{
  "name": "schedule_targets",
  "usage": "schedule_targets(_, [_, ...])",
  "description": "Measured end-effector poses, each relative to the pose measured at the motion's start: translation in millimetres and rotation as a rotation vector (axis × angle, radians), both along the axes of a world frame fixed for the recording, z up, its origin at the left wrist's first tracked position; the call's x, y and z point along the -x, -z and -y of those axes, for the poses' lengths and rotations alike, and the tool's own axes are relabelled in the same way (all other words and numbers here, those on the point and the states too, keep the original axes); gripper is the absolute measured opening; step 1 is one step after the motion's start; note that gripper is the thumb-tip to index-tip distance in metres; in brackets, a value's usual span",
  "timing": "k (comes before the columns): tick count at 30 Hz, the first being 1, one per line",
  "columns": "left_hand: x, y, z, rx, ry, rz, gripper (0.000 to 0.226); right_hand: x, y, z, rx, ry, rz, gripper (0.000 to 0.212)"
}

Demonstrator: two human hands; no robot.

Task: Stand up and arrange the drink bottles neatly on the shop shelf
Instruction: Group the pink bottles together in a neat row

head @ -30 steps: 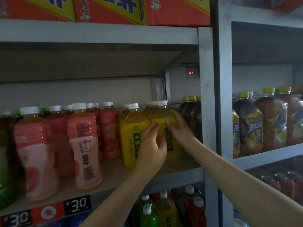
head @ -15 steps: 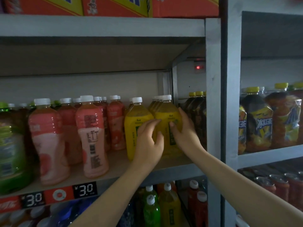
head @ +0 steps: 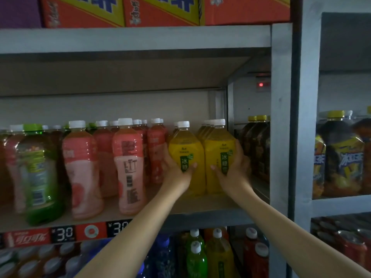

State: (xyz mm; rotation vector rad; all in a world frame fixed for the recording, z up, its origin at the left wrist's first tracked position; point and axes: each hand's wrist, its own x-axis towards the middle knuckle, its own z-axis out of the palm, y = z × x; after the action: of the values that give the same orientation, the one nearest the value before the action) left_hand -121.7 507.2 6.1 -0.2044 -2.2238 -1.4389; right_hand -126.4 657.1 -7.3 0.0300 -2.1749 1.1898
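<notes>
Both hands had spread apart since half a second earlier. The left hand [head: 176, 173] now cupped the left yellow bottle [head: 185, 149] and the right hand [head: 233, 171] wrapped the right yellow bottle [head: 219, 147], both upright and touching on the shelf [head: 220, 203]. Fingers behind the bottles were hidden. Pink bottles [head: 128, 167] crowded the left, dark bottles [head: 255, 145] the right, and a forearm cut across the price tag [head: 118, 227].
</notes>
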Motion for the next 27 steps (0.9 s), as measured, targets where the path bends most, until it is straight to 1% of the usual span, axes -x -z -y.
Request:
schedule_targets(5, [7.9,-0.3,3.6,0.020,-0.017,0.006,0.108,1.4,0.6,1.7,-0.100,0.097,-0.020,0.103])
schedule_targets(9, [10.2,-0.1,3.6,0.000,-0.023,0.006,0.108,1.2,-0.9,3.8,-0.100,0.102,-0.021,0.103])
schedule_targets(12, [8.3,0.9,3.3,-0.012,-0.018,-0.029,0.108,-2.5,-0.9,5.3,-0.105,0.121,-0.011,0.103])
schedule_targets(16, [-0.3,1.4,3.7,-0.027,-0.011,-0.040,0.106,-11.1,-3.2,5.8,-0.087,0.095,0.019,0.102])
schedule_targets(18, [-7.8,4.7,3.9,-0.021,-0.005,-0.063,0.104,-18.0,-3.6,6.8,-0.100,0.107,-0.016,0.098])
schedule_targets(21, [-25.6,10.7,6.0,0.030,-0.014,-0.182,0.096,-32.0,-0.5,10.5,-0.157,0.133,-0.179,0.086])
schedule_targets(24, [-48.1,12.2,12.0,0.081,-0.070,-0.348,0.083,-45.7,-1.8,20.7,-0.204,0.066,-0.307,0.073])
schedule_targets(27, [-67.3,8.8,25.6,0.154,-0.179,-0.488,0.068,-55.0,-6.5,38.1,-0.239,-0.017,-0.377,0.065])
